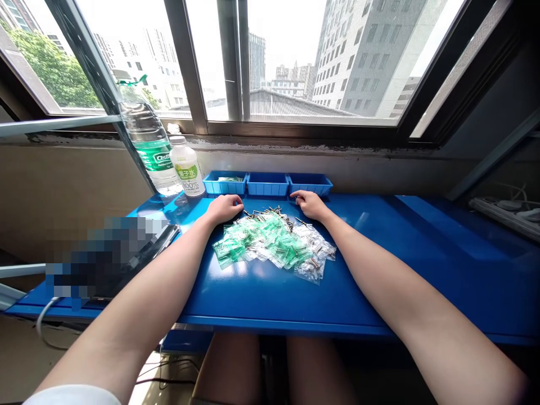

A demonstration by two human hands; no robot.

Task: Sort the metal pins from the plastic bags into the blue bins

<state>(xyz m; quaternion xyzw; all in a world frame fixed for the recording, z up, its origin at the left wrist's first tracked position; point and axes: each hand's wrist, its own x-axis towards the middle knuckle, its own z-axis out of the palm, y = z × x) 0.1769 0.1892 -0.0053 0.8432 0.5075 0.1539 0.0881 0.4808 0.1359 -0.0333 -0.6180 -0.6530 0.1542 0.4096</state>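
My left hand (225, 208) rests on the blue table at the far left of a pile, its fingers curled in with nothing visible in them. My right hand (311, 205) lies at the pile's far right, close in front of the right blue bin; its index finger stretches left, the others are bent, and no held thing shows. Between and nearer than the hands lies a heap of small green-tinted plastic bags (274, 236) with clear bags (314, 247) holding small metal pieces. Loose dark screw-like pieces (270, 212) are scattered along the heap's far edge.
Behind the hands three blue bins stand in a row: the left bin (223, 188) contains green bags, then a middle bin (267, 188) and a right bin (312, 185). A large water bottle (154, 152) and a white bottle (188, 169) stand at left. A power strip (506, 211) lies far right.
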